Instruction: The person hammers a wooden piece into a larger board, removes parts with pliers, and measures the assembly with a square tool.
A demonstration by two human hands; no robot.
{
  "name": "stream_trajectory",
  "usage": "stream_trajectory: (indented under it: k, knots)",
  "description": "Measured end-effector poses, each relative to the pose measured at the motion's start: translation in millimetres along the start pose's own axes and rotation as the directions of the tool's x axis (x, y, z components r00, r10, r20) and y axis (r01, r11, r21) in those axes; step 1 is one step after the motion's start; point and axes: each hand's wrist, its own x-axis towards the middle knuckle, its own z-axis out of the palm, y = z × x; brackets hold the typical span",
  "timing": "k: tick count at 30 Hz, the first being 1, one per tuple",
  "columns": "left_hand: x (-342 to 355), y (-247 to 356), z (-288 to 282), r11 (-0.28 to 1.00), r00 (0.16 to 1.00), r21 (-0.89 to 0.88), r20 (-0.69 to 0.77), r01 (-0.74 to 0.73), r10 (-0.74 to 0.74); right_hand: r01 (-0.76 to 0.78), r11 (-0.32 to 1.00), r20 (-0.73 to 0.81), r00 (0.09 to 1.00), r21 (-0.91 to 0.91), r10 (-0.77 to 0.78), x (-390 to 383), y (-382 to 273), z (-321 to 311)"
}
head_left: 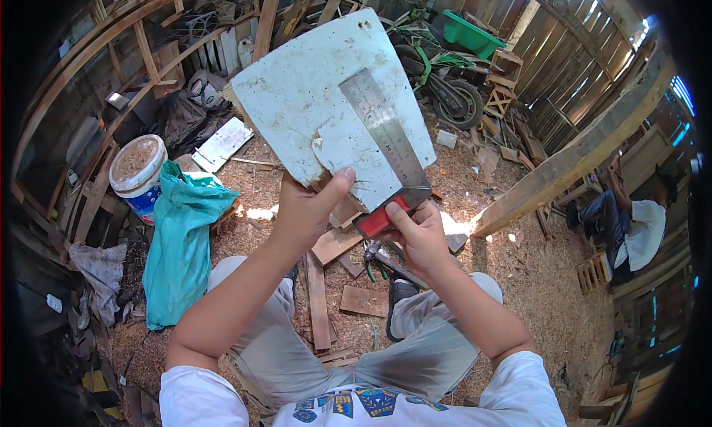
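My left hand point(308, 208) grips the lower edge of a white, chipped board point(311, 101), holding it up in front of me, thumb on its face. My right hand point(419, 234) holds the red handle of a steel try square point(386, 141). The square's ruled blade lies diagonally across the right half of the board. Both forearms rise from the lower edge above my knees.
Sawdust and wood scraps cover the floor, with pliers point(378, 256) between my feet. A teal sack point(182, 242) and a white bucket point(137, 171) stand at left. A small green motorbike point(445, 78) is at the back. Another person point(630, 227) sits at right beside a slanting beam point(578, 160).
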Motion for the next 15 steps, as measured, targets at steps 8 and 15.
stream_trajectory:
  k: [8, 15]
  knots:
    - [1.0, -1.3, -0.4, 0.999, 1.000, -0.042, -0.013, -0.008, 0.008, -0.127, 0.992, 0.127, 0.983, -0.018, 0.129, -2.2, -1.1, -3.9]
    - [1.2, -2.8, 1.7, 0.999, 1.000, -0.036, -0.020, -0.012, 0.011, -0.188, 0.973, 0.121, 0.978, 0.137, 0.172, -3.7, -2.8, 6.5]
